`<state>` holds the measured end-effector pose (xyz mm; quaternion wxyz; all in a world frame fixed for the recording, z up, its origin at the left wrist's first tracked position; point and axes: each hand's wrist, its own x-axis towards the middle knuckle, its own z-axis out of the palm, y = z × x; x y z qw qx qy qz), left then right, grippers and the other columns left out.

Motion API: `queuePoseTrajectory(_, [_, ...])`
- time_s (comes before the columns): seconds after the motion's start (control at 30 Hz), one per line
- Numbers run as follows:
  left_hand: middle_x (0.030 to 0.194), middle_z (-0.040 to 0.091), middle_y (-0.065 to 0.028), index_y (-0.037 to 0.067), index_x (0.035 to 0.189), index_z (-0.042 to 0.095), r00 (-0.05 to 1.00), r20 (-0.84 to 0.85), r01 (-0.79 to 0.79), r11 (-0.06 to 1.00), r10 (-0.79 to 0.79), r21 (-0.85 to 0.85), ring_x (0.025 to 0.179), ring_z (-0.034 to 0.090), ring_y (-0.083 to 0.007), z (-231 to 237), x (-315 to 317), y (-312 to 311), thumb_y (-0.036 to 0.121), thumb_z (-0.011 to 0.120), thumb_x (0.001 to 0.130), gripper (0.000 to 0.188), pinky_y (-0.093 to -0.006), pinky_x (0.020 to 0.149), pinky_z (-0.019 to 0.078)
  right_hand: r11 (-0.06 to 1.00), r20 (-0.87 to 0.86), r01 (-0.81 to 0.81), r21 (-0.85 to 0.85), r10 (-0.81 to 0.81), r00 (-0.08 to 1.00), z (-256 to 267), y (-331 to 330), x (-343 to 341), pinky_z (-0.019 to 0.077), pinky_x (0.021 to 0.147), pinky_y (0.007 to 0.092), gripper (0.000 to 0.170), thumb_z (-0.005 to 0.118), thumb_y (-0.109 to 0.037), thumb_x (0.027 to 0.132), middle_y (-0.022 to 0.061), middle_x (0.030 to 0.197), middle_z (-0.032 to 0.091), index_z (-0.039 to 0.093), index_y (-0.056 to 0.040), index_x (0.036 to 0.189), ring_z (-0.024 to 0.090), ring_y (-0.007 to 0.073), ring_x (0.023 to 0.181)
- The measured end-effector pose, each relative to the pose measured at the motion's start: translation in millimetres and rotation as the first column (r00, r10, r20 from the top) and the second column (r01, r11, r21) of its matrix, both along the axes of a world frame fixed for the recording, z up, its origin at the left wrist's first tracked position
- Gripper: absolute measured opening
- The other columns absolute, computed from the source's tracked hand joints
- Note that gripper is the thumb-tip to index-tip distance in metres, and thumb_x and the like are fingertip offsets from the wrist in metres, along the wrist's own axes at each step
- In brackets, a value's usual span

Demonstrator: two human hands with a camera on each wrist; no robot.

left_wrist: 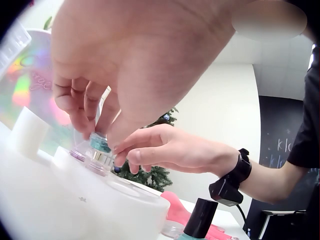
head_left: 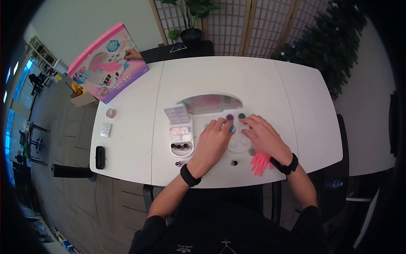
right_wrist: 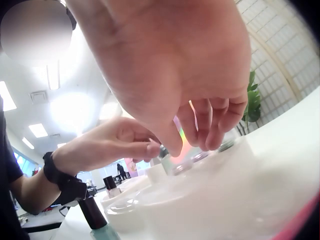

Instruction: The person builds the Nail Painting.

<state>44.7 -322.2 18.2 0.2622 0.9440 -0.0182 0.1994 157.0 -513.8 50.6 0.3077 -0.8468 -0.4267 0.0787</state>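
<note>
Over the white nail-art station (head_left: 237, 146), my left hand (head_left: 213, 139) pinches a small jar of teal glitter (left_wrist: 101, 143) between thumb and fingertips. My right hand (head_left: 268, 137) hovers just to its right, palm down with fingers loosely bent, holding nothing. Its fingertips are close by a green jar (head_left: 241, 116) set in the station. A purple jar (head_left: 229, 117) sits left of the green one. Behind them stands the station's curved mirror (head_left: 215, 103). A pink plastic hand (head_left: 261, 163) lies partly under my right wrist.
At the station's left is an open-lidded compartment box (head_left: 181, 134) with several black-capped bottles in front. A teal polish bottle (head_left: 234, 163) stands near the table's front edge. Far left are a tape-like roll (head_left: 110, 113), a white sheet (head_left: 105, 130), a black case (head_left: 100, 157) and the toy's box (head_left: 108, 65).
</note>
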Motion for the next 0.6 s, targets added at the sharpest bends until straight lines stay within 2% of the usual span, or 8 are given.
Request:
queuePoseTrajectory(0.03, [0.118, 0.071, -0.0104, 0.003, 0.126, 0.072, 1.0, 0.006, 0.023, 1.0, -0.023, 0.008, 0.105, 0.069, -0.0326, -2.0, 3.9, -2.9, 0.01, 0.078, 0.096, 0.032, -0.0456, 0.088, 0.0595, 0.998, -0.036, 0.067, -0.003, -0.067, 0.997, 2.8, -9.8, 2.6, 0.0546, 0.098, 0.0452, 0.027, 0.071, -0.012, 0.102, 0.016, 0.116, 0.069, 0.072, 0.0025, 0.125, 0.067, 0.0363, 0.108])
queuePoseTrajectory(0.13, [0.119, 0.071, -0.0097, 0.003, 0.125, 0.073, 0.996, -0.029, 0.088, 0.996, -0.088, 0.007, 0.106, 0.069, -0.0318, -3.3, 14.6, -12.5, 0.011, 0.079, 0.095, 0.032, -0.0452, 0.091, 0.0592, 0.984, 0.044, 0.151, -0.096, -0.147, 0.988, 3.4, -44.0, 14.1, 0.0547, 0.099, 0.0455, 0.026, 0.07, -0.012, 0.103, 0.0159, 0.117, 0.07, 0.073, 0.0019, 0.124, 0.066, 0.0364, 0.109])
queuePoseTrajectory(0.17, [0.118, 0.072, -0.0095, 0.003, 0.125, 0.073, 0.993, -0.048, 0.111, 0.994, -0.111, 0.004, 0.106, 0.069, -0.0316, -3.0, 18.2, -14.9, 0.011, 0.079, 0.094, 0.032, -0.045, 0.092, 0.059, 0.973, 0.06, 0.168, -0.16, -0.16, 0.985, 5.4, -51.7, 15.0, 0.0548, 0.1, 0.0452, 0.025, 0.07, -0.013, 0.102, 0.0161, 0.115, 0.071, 0.074, 0.0017, 0.123, 0.066, 0.0358, 0.109])
queuePoseTrajectory(0.27, [0.115, 0.073, -0.0089, 0.003, 0.124, 0.074, 0.99, -0.028, 0.142, 0.99, -0.141, 0.025, 0.106, 0.068, -0.0314, -6.7, 27.3, -20.3, 0.01, 0.079, 0.093, 0.032, -0.0446, 0.092, 0.0589, 0.964, 0.041, 0.176, -0.202, -0.171, 0.984, -1.0, -67.5, 13.2, 0.0536, 0.099, 0.0442, 0.023, 0.072, -0.013, 0.101, 0.0142, 0.114, 0.071, 0.075, 0.001, 0.119, 0.066, 0.0342, 0.109])
queuePoseTrajectory(0.47, [0.115, 0.074, -0.0081, 0.003, 0.12, 0.076, 0.987, -0.068, 0.147, 0.987, -0.143, 0.07, 0.107, 0.068, -0.0311, -6.0, 34.5, -23.6, 0.01, 0.08, 0.092, 0.029, -0.0439, 0.092, 0.0588, 0.973, 0.179, 0.081, -0.217, -0.042, 0.983, -19.5, -68.5, 5.1, 0.0483, 0.101, 0.0412, 0.023, 0.076, -0.015, 0.096, 0.0089, 0.114, 0.07, 0.077, -0.0028, 0.116, 0.064, 0.0292, 0.109])
queuePoseTrajectory(0.6, [0.117, 0.074, -0.0072, 0.004, 0.118, 0.078, 0.986, -0.072, 0.153, 0.986, -0.148, 0.063, 0.108, 0.068, -0.0304, -9.2, 37.2, -22.4, 0.01, 0.08, 0.092, 0.027, -0.0434, 0.094, 0.0583, 0.966, 0.167, 0.033, -0.255, 0.01, 0.986, -9.9, -62.6, -5.5, 0.0456, 0.099, 0.0418, 0.019, 0.078, -0.016, 0.095, 0.0081, 0.11, 0.067, 0.077, -0.0042, 0.11, 0.062, 0.0276, 0.11])
